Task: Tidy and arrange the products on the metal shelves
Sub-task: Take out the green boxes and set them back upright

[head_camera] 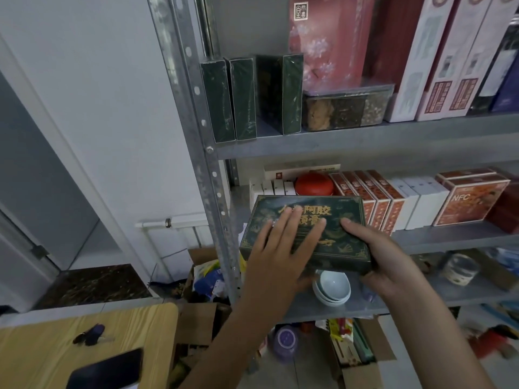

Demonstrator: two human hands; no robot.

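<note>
Hands meet on a green box (341, 249) held flat in front of the middle shelf (449, 237), just left of a row of red boxes (373, 197). Left hand (280, 248) lies on its printed top, fingers straight; right hand (393, 262) grips its near right corner, thumb above, fingers below. Three more green boxes (244, 99) stand upright on the upper shelf (365, 141); stacked bowls (332, 287) sit below the held box.
</note>
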